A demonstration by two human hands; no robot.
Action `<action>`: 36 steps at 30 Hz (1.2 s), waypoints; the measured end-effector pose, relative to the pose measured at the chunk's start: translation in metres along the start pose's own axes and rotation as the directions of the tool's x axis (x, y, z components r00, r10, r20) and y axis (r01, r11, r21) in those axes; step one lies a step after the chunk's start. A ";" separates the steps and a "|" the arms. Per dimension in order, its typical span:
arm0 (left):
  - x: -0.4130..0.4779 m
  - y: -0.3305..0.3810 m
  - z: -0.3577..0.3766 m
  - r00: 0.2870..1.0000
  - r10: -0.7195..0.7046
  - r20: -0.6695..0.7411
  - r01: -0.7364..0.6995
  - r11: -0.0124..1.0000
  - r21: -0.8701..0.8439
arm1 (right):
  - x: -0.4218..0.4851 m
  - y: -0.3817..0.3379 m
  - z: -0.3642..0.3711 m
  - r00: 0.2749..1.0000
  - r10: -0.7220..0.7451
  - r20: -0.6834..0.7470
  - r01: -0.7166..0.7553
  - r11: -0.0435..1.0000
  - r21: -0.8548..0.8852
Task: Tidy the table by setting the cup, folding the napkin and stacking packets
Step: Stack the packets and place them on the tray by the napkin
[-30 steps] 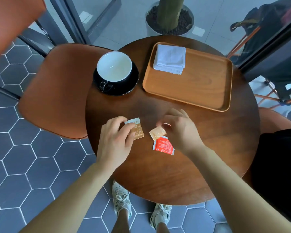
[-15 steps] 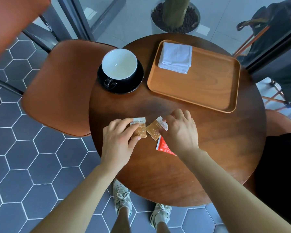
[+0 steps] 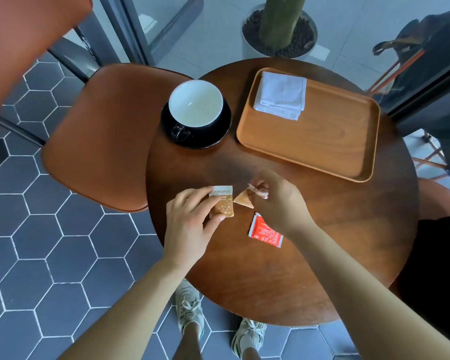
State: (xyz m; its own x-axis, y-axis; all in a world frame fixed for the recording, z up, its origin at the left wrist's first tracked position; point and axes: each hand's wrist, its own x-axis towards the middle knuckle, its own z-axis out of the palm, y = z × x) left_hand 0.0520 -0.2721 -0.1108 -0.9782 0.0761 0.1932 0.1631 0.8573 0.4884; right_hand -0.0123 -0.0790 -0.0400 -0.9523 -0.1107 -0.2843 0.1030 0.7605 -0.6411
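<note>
Packets are what we handle now, near the table's (image 3: 283, 294) front edge. Our left hand (image 3: 190, 227) pinches one brown sugar packet (image 3: 222, 203), long axis pointing away from us, while our right hand (image 3: 278, 203) grips a second brown packet (image 3: 244, 198) by its corner, just right of the first. The red packet (image 3: 265, 228) lies flat under our right wrist (that hand is nearer). We read "taikoo" on the left packet's white band.

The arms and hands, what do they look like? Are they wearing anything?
Both arms are bare, with no sleeves in view. The left hand and right hand wear no gloves, rings, watches or bracelets that can be seen. Each has long, slim fingers with short, unpainted nails.
</note>
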 end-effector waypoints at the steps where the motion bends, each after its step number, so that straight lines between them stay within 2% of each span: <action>1: 0.000 0.001 -0.001 1.000 -0.014 0.008 0.014 1.000 -0.014 | 0.001 -0.002 -0.002 1.000 0.015 0.014 -0.016 0.997 0.077; 5: -0.002 0.006 -0.012 0.995 -0.095 -0.022 0.091 0.984 -0.151 | 0.008 -0.015 -0.004 0.987 0.047 0.155 -0.094 0.946 0.310; 6: -0.004 0.007 -0.015 0.993 -0.111 -0.051 0.101 0.980 -0.169 | 0.009 -0.018 0.000 0.981 0.042 0.189 -0.098 0.950 0.296; 8: -0.009 0.011 -0.019 0.984 -0.157 -0.086 0.141 0.975 -0.173 | 0.008 -0.022 0.012 0.980 -0.004 0.197 -0.028 0.987 0.159; 10: -0.012 0.015 -0.022 0.975 -0.205 -0.084 0.188 0.968 -0.168 | 0.006 -0.023 0.022 0.993 -0.091 0.068 0.091 0.996 0.007; 12: -0.015 0.016 -0.024 0.978 -0.199 -0.070 0.188 0.972 -0.145 | 0.001 -0.020 0.027 0.986 -0.140 -0.087 0.140 0.990 -0.013; 14: -0.017 0.015 -0.023 0.984 -0.172 -0.042 0.167 0.981 -0.099 | -0.002 -0.016 0.029 0.984 -0.097 -0.150 0.094 0.995 -0.028; 17: -0.019 0.017 -0.021 0.992 -0.126 0.007 0.126 0.992 0.011 | -0.005 -0.011 0.036 0.995 -0.015 -0.094 0.005 0.994 -0.110; 20: -0.022 0.020 -0.019 0.991 -0.117 0.060 0.112 0.991 0.078 | -0.006 -0.019 0.045 0.998 -0.015 -0.067 0.006 0.992 -0.129; 26: -0.027 0.028 -0.014 0.987 -0.142 0.073 0.133 0.985 0.109 | -0.002 -0.032 0.060 0.988 0.035 -0.154 -0.033 0.999 0.019; 31: -0.028 0.025 -0.012 0.990 -0.125 0.067 0.119 0.990 0.079 | -0.001 -0.034 0.059 0.984 0.153 -0.089 -0.133 0.971 0.198; 36: -0.030 0.022 -0.010 0.988 -0.130 0.087 0.126 0.991 0.052 | -0.002 -0.037 0.057 0.954 0.300 0.004 -0.276 0.872 0.403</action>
State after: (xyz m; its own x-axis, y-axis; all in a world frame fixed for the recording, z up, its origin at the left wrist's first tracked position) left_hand 0.0865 -0.2613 -0.0973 -0.9985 0.0082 0.0534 0.0321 0.8854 0.4636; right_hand 0.0024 -0.1432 -0.0560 -0.8764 0.1199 -0.4664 0.4686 0.4360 -0.7683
